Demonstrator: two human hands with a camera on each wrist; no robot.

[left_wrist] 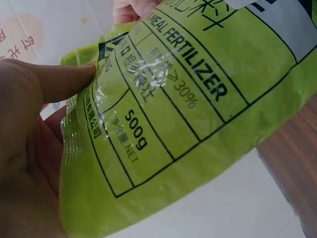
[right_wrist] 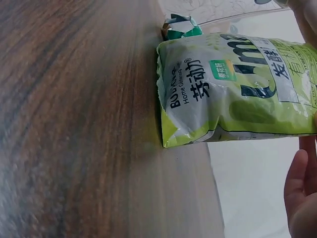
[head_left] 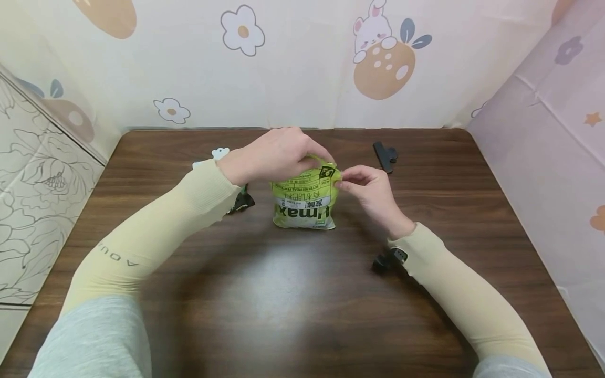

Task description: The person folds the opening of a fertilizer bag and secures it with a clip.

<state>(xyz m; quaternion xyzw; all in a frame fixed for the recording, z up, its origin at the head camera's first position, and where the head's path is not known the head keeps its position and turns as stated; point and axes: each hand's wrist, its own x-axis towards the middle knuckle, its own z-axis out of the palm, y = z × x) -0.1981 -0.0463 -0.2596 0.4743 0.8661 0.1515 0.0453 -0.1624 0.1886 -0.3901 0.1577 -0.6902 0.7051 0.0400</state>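
A lime-green bag of soybean meal fertilizer (head_left: 304,210) stands on the table, its print upside down in the head view. My left hand (head_left: 282,153) reaches over the bag's top and pinches its upper edge. In the left wrist view, the left thumb (left_wrist: 67,84) presses on the printed face near that edge, with fingers behind the film. At the bag's upper right corner, my right hand (head_left: 373,195) pinches the film between thumb and finger. The right wrist view shows the bag's bottom (right_wrist: 171,94) on the wood; the right fingers are only partly visible there.
A black clip (head_left: 384,156) lies behind my right hand. Left of the bag, a dark green packet (head_left: 242,200) is partly hidden by my left sleeve. A white piece (head_left: 220,153) shows behind that forearm. The brown table (head_left: 283,304) ends at a patterned cloth backdrop (head_left: 293,84).
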